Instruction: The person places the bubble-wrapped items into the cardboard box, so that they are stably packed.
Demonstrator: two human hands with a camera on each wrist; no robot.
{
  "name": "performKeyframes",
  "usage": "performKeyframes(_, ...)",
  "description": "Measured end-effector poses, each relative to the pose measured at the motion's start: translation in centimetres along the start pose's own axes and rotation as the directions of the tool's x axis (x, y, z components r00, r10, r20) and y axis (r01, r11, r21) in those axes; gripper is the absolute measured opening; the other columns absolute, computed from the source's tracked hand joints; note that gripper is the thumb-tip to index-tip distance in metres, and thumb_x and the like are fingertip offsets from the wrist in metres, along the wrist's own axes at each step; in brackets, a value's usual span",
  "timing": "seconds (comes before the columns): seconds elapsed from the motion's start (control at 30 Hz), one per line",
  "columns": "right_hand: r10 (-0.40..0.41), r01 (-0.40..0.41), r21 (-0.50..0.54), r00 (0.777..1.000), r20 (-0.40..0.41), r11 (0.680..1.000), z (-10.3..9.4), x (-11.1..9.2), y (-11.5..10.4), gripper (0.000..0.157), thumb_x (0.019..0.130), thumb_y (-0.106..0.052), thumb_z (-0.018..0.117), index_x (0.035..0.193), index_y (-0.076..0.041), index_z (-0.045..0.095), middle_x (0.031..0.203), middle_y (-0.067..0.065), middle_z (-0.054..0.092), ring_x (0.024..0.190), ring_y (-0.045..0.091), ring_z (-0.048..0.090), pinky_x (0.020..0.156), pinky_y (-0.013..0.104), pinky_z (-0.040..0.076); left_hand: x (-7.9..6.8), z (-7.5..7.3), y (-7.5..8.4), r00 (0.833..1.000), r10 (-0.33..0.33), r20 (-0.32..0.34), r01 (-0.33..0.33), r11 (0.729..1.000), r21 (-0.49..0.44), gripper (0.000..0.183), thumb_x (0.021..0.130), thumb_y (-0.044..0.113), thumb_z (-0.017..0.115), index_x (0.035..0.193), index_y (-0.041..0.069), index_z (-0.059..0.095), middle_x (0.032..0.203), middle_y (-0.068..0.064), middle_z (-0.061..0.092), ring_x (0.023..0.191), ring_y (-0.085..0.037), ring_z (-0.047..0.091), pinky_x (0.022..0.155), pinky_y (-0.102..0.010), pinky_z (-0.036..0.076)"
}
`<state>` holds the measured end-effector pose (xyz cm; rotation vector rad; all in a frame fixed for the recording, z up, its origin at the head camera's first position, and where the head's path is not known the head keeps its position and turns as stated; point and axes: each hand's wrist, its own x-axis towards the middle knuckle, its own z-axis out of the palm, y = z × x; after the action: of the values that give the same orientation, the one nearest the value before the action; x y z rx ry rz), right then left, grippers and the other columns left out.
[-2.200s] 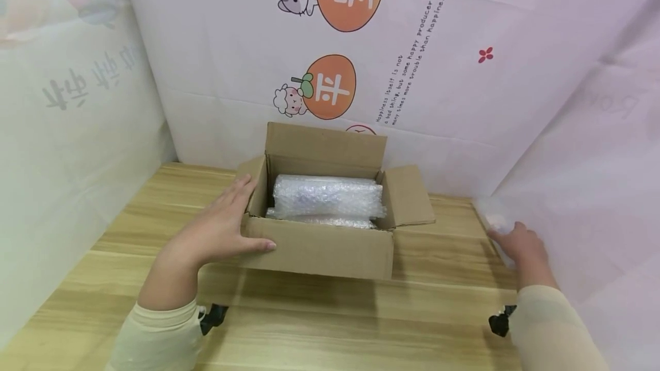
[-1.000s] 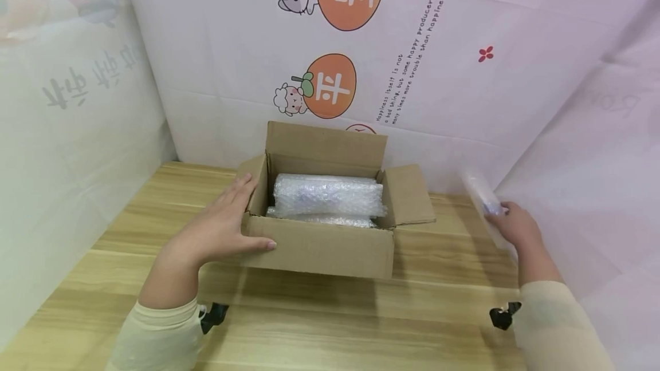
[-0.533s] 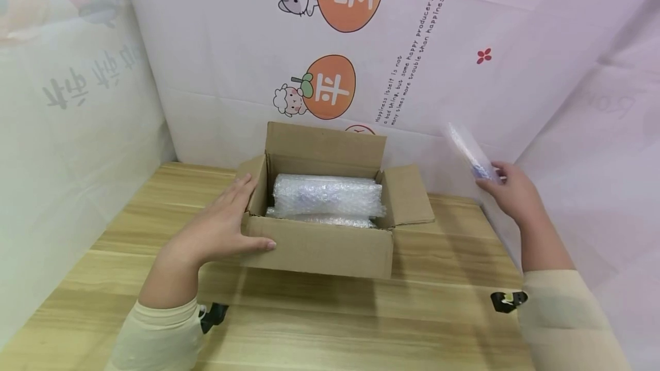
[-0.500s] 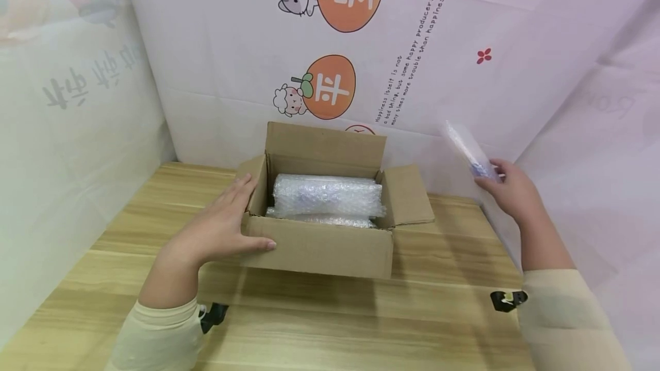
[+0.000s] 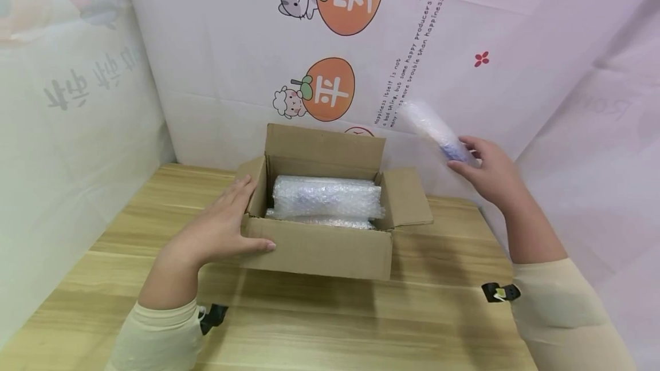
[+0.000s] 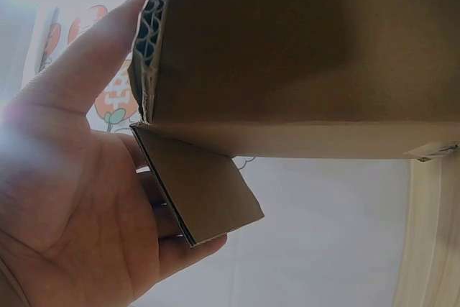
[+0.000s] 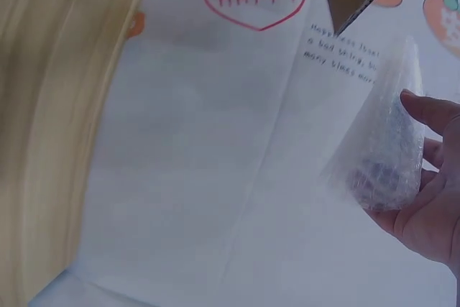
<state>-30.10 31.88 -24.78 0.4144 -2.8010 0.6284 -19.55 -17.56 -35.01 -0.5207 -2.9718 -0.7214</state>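
Note:
An open cardboard box [image 5: 319, 248] stands on the table, with bubble-wrapped packages [image 5: 327, 196] lying in it. My left hand [image 5: 219, 228] holds the box at its near left corner, thumb along the front flap. In the left wrist view the fingers lie behind the small side flap [image 6: 205, 192]. Up to the right of the box, in the air, my right hand [image 5: 490, 173] grips one end of a long bubble-wrapped package [image 5: 430, 127] with something bluish inside. The right wrist view shows thumb and fingers on either side of that wrapped package [image 7: 392, 141].
The wooden table [image 5: 289, 331] is bounded by a printed white cloth [image 5: 216, 44] at the back and by cloth walls on both sides. The box's right flap [image 5: 407, 196] folds outward and its back flap [image 5: 325, 147] stands up.
My right hand has lifted the bubble-wrapped package from the right edge of the table and carried it up and left toward the box. The left hand has stayed at the box corner.

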Motion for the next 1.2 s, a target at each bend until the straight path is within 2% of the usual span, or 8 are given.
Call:
performKeyframes(0.17, -0.127, 0.127, 0.013, 0.992, -0.005, 0.992, 0.5, 1.0, -2.8, 0.065, 0.094, -0.036, 0.065, 0.147, -0.005, 0.042, 0.139, 0.023, 0.049, 0.126, 0.041, 0.044, 0.099, 0.062, 0.038, 0.0, 0.0, 0.0, 1.000, -0.001, -0.001, 0.001, 1.000, -0.001, 0.127, 0.070, 0.075, 0.069, 0.159, 0.010, 0.005, 0.166, -0.013, 0.003, 0.152, -0.037, 0.005, 0.121, -0.058, 0.013)
performKeyframes(0.3, -0.211, 0.211, 0.010, 0.977, 0.043, 0.977, 1.3, 2.0, -5.0, 0.059, 0.093, -0.029, 0.068, 0.144, -0.009, 0.047, 0.138, 0.020, 0.051, 0.126, 0.037, 0.046, 0.102, 0.060, 0.038, 0.0, 0.1, -0.1, 1.000, -0.003, -0.003, 0.003, 1.000, 0.001, 0.128, 0.070, 0.076, 0.069, 0.159, 0.010, 0.005, 0.166, -0.013, 0.003, 0.152, -0.036, 0.005, 0.121, -0.058, 0.013)
performKeyframes(0.57, -0.366, 0.383, -0.062, 0.911, 0.189, 0.922, 3.7, 3.8, -9.4, 0.060, 0.089, -0.024, 0.073, 0.143, -0.011, 0.049, 0.143, 0.015, 0.051, 0.134, 0.034, 0.044, 0.113, 0.054, 0.034, 0.0, 0.2, -0.2, 1.000, -0.007, -0.002, 0.007, 1.000, 0.001, 0.128, 0.070, 0.076, 0.069, 0.159, 0.010, 0.004, 0.166, -0.013, 0.003, 0.152, -0.037, 0.005, 0.121, -0.058, 0.013)
performKeyframes(0.67, -0.392, 0.416, -0.063, 0.891, 0.228, 0.907, 4.8, 4.3, -10.4, 0.060, 0.089, -0.025, 0.074, 0.143, -0.013, 0.050, 0.142, 0.013, 0.051, 0.133, 0.032, 0.045, 0.114, 0.052, 0.035, 0.1, 0.2, -0.2, 1.000, -0.009, -0.003, 0.009, 1.000, 0.005, 0.128, 0.070, 0.076, 0.068, 0.159, 0.010, 0.004, 0.166, -0.012, 0.003, 0.152, -0.037, 0.005, 0.121, -0.059, 0.013)
performKeyframes(0.97, -0.468, 0.502, -0.027, 0.822, 0.325, 0.864, 7.6, 5.5, -12.4, 0.055, 0.088, -0.023, 0.075, 0.137, -0.010, 0.056, 0.137, 0.010, 0.056, 0.127, 0.027, 0.051, 0.109, 0.045, 0.042, 0.2, -0.1, -0.1, 1.000, -0.005, -0.005, 0.005, 1.000, 0.015, 0.128, 0.070, 0.076, 0.069, 0.159, 0.009, 0.005, 0.166, -0.013, 0.004, 0.152, -0.036, 0.005, 0.121, -0.058, 0.013)
performKeyframes(1.1, -0.435, 0.475, -0.007, 0.810, 0.394, 0.880, 8.5, 5.6, -12.8, 0.053, 0.091, -0.022, 0.071, 0.139, -0.011, 0.054, 0.136, 0.010, 0.056, 0.125, 0.025, 0.052, 0.108, 0.045, 0.043, 0.2, -0.1, -0.2, 1.000, -0.003, -0.008, 0.003, 1.000, 0.021, 0.128, 0.070, 0.075, 0.069, 0.159, 0.008, 0.006, 0.166, -0.013, 0.004, 0.152, -0.037, 0.006, 0.121, -0.058, 0.014)
performKeyframes(1.2, -0.399, 0.440, 0.012, 0.802, 0.444, 0.898, 9.0, 5.4, -13.1, 0.052, 0.094, -0.028, 0.067, 0.141, -0.014, 0.053, 0.137, 0.008, 0.054, 0.126, 0.023, 0.051, 0.109, 0.045, 0.042, 0.1, -0.2, -0.2, 1.000, -0.003, -0.007, 0.004, 1.000, 0.018, 0.128, 0.070, 0.075, 0.069, 0.158, 0.008, 0.006, 0.166, -0.013, 0.004, 0.151, -0.037, 0.006, 0.121, -0.058, 0.014)
